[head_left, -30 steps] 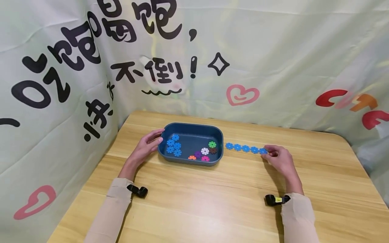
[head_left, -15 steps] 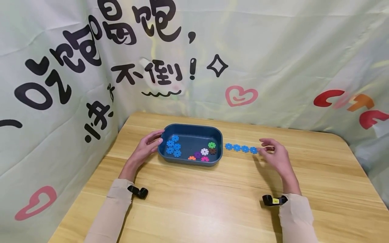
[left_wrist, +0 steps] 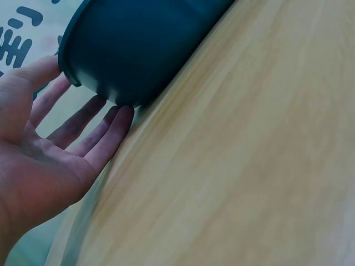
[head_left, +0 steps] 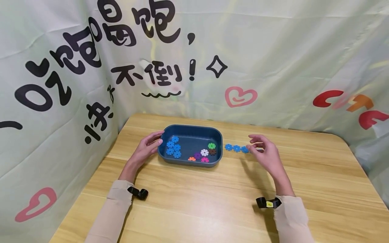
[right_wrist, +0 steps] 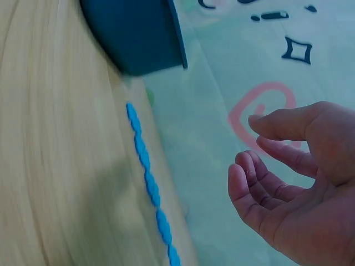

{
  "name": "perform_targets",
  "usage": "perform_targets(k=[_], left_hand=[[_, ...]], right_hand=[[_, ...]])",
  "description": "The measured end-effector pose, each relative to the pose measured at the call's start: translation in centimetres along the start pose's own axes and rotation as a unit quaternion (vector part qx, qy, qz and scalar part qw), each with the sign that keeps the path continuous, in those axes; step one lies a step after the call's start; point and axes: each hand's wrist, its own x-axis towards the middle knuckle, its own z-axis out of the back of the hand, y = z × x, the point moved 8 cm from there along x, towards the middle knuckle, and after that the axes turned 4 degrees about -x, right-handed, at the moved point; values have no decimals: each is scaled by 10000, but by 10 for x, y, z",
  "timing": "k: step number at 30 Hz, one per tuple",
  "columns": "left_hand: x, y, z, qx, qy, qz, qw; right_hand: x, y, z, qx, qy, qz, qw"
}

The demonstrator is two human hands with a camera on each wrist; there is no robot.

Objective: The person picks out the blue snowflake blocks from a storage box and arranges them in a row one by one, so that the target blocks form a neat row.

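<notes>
One left hand (head_left: 146,148), left of centre in the head view, lies loosely open, fingers nearly straight against the left end of a dark blue plastic tray (head_left: 191,145), thumb at its rim. Inside, at the tray's left, blue notched discs (head_left: 173,147) cluster; at its lower right sit orange (head_left: 191,158), purple (head_left: 198,155), white (head_left: 204,152), pink (head_left: 205,160), green (head_left: 211,145) and brown (head_left: 212,152) discs. Right of the tray, a row of blue discs (head_left: 236,148) lies on the wood-grain table (head_left: 194,206). Right of centre, the right hand (head_left: 265,153) hovers over that row's right part, partly hiding it, fingers loosely bent, holding nothing.
</notes>
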Motion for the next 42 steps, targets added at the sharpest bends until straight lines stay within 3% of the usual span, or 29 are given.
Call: perform_targets(k=[9,14,27,42], left_hand=[[-2,1,0,64,40,-104,9999],[-2,1,1,75,31,-160,9998],[-4,0,-2,39,-8,-80,10000],[-3,0,-1,25,14,-94,10000]], right_hand=[[-3,31,-24,330,52,428,9985],[-1,51,-42,447,202,472,9977],[20,98,-111,633,1102,994,9869],[53,101,-199,303,1579,330,9864]])
